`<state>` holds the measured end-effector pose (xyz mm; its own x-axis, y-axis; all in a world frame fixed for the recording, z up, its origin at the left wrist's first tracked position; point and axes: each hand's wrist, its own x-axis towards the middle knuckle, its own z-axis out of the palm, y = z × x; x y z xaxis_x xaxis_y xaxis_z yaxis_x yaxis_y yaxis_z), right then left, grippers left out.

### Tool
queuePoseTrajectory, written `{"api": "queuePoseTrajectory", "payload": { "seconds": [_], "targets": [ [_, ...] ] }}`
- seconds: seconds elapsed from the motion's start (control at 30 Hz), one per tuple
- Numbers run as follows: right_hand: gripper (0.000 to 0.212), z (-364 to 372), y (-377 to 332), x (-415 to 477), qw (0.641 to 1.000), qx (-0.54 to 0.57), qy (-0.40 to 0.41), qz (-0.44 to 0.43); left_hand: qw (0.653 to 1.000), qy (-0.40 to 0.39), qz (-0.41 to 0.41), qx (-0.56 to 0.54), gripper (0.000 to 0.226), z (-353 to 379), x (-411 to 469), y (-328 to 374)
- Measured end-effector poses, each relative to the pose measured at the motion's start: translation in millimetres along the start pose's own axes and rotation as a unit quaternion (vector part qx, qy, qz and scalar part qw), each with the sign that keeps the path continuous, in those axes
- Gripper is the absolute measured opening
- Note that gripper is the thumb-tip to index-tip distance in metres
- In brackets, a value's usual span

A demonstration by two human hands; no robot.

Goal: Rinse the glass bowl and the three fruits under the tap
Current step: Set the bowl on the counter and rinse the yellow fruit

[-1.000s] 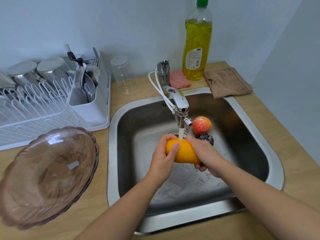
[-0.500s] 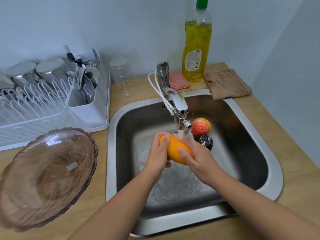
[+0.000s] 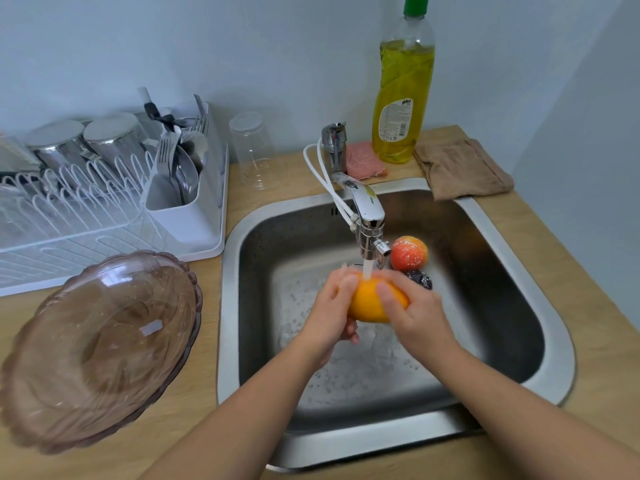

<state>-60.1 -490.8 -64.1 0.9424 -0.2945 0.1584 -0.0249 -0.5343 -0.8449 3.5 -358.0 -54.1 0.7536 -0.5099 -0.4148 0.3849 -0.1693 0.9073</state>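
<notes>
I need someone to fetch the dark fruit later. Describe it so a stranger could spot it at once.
Start at the steel sink set in the wooden counter and follow the tap down to its running spout. Just right of the spout, on the sink floor, lies a red and yellow fruit; the dark fruit sits against its near side. It is the smallest and the only near-black one.

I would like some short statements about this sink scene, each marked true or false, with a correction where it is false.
1. Both hands hold the orange fruit under the running tap. True.
2. The glass bowl lies inside the sink. False: it sits on the counter, left of the sink.
3. A red fruit rests in the sink, behind the hands. True.
4. The soap bottle has a red cap. False: the cap is green.
</notes>
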Motion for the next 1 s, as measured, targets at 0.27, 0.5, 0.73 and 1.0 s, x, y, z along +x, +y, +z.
{"api": "queuePoseTrajectory", "payload": {
  "seconds": [0.27,0.5,0.73,1.0],
  "targets": [
    [0.031,-4,-3,3,0.995,-0.014,-0.102,0.015,0.999,0.042,0.007,0.022,0.019,-1,1,-3],
    [0.017,-10,-9,8,0.959,0.205,-0.048,0.187,0.992,-0.032,0.070,0.098,0.022,-2,-6,-2],
    [0.013,-13,-9,10,0.977,0.159,-0.049,0.130,0.998,0.033,0.048,-0.014,0.017,12,-8,-11],
    [0.014,-16,-14,11,0.946,0.212,-0.105,0.222,0.991,0.061,0.121,0.016,0.013,9,-5,-11]
  ]
}}
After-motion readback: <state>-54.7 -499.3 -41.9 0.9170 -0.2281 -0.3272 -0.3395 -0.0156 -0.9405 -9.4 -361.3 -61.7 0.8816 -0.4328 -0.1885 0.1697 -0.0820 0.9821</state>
